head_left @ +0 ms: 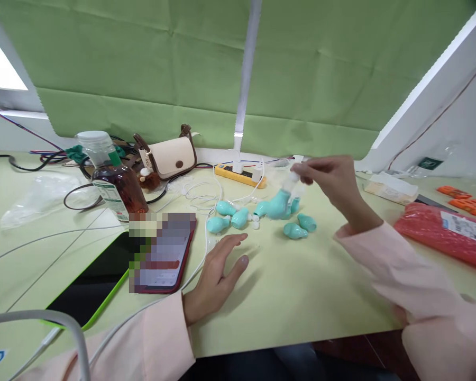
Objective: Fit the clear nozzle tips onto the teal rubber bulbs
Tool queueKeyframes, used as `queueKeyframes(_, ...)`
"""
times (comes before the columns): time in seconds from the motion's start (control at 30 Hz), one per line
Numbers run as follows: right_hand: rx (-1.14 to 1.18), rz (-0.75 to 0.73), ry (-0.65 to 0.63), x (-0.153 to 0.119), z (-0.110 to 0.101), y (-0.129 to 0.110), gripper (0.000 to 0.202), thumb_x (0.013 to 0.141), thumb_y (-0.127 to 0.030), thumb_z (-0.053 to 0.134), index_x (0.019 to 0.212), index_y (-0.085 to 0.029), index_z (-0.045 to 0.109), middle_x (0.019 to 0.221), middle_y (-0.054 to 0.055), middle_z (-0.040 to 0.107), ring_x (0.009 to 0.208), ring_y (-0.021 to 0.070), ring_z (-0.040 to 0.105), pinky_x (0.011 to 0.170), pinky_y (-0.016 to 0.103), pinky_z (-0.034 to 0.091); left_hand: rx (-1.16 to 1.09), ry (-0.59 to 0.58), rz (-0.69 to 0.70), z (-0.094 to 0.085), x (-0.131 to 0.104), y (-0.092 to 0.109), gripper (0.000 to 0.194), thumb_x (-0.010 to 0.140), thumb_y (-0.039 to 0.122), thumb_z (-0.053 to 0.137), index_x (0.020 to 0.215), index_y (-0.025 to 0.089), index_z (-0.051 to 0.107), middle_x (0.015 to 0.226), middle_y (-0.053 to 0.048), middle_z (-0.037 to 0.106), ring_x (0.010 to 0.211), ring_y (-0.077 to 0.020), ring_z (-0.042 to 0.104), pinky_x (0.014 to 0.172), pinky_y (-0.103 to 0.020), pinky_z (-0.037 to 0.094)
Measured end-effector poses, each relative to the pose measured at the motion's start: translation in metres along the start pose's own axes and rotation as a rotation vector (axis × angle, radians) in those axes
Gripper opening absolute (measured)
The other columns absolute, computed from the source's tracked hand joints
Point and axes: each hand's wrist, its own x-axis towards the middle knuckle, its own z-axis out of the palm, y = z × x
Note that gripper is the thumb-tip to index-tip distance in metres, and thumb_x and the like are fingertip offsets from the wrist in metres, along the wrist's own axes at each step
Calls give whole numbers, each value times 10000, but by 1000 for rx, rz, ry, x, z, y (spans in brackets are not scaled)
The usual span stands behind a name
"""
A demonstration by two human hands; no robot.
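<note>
My right hand [327,177] is raised over the back of the table. Its thumb and fingers pinch a small white plastic piece [294,174], blurred, with something see-through below it. Just under that lies a larger teal bulb-shaped piece [277,204], and I cannot tell whether the two are joined. Several smaller teal bulbs lie around it, among them one to its left [240,217] and one at the front right [295,230]. Small white caps [256,222] sit between them. My left hand [218,278], holding nothing, hovers low in front of the bulbs with fingers apart.
A green-edged phone [95,278] and a red-cased phone [164,254] lie at the left. Behind them stand a bottle of dark drink [119,185] and a cream handbag [170,157]. A yellow power strip [240,176] with white cables is at the back; a red package [444,233] lies right.
</note>
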Motion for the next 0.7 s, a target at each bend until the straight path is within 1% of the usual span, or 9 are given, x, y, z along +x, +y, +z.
queueKeyframes(0.03, -116, -30, 17, 14, -2, 7, 168, 669, -314, 636, 577, -176, 660, 460, -5, 547, 424, 94, 457, 409, 229, 357, 24, -18, 24, 0, 0, 1, 283, 845, 238, 427, 1117, 187, 485, 1139, -86, 535, 1070, -200, 474, 919, -363, 371)
queueKeyframes(0.1, -365, -27, -13, 38, -2, 24, 211, 698, -339, 587, 642, -156, 676, 536, 29, 600, 462, 113, 488, 426, 235, 362, 69, -44, 64, 0, 0, 3, 245, 843, 210, 423, 1069, 190, 517, 1117, -83, 533, 1063, -199, 473, 914, -361, 374)
queueKeyframes(0.17, -636, 61, -100, 51, 3, 42, 262, 734, -337, 522, 734, -130, 682, 637, 57, 639, 545, 139, 540, 474, 240, 386, 101, -41, 82, 0, 0, 4, 226, 844, 194, 415, 1035, 193, 536, 1107, -86, 525, 1051, -196, 478, 902, -357, 383)
queueKeyframes(0.27, -765, 138, -181, 56, 14, 66, 195, 673, -289, 558, 669, -138, 680, 643, 58, 646, 604, 169, 558, 504, 251, 381, 134, -27, 92, 0, 0, 4, 206, 841, 175, 413, 991, 190, 554, 1093, -90, 517, 1039, -191, 484, 888, -348, 393)
queueKeyframes(0.4, -815, 188, -288, 54, 23, 88, 148, 627, -273, 587, 618, -148, 665, 620, 43, 638, 594, 160, 551, 499, 240, 369, 164, -28, 103, 0, 1, 4, 190, 822, 151, 426, 946, 169, 569, 1075, -96, 515, 1024, -188, 499, 873, -318, 404)
queueKeyframes(0.47, -835, 190, -308, 55, 24, 91, 170, 632, -293, 589, 647, -140, 664, 638, 56, 637, 604, 172, 554, 511, 252, 377, 174, -24, 104, 1, 1, 4, 178, 812, 141, 430, 913, 165, 575, 1063, -97, 521, 1005, -186, 512, 860, -308, 412)
queueKeyframes(0.53, -858, 167, -292, 54, 24, 87, 213, 647, -321, 587, 705, -132, 666, 690, 80, 640, 659, 208, 562, 557, 286, 392, 186, -19, 101, 1, 1, 5, 171, 804, 133, 430, 885, 164, 578, 1052, -96, 527, 990, -183, 519, 849, -307, 418)
queueKeyframes(0.63, -870, 71, -221, 45, 25, 68, 283, 713, -329, 538, 883, -128, 642, 897, 119, 625, 834, 257, 545, 697, 349, 389, 212, -19, 83, 2, 1, 5, 171, 796, 128, 426, 861, 158, 581, 999, -92, 554, 935, -180, 539, 811, -307, 435)
queueKeyframes(0.7, -820, -52, -231, 29, 27, 53, 259, 759, -284, 493, 943, -149, 617, 997, 102, 597, 913, 236, 523, 773, 336, 369, 237, -44, 72, 2, 1, 4, 178, 792, 124, 414, 834, 156, 584, 920, -78, 584, 871, -176, 557, 768, -304, 450)
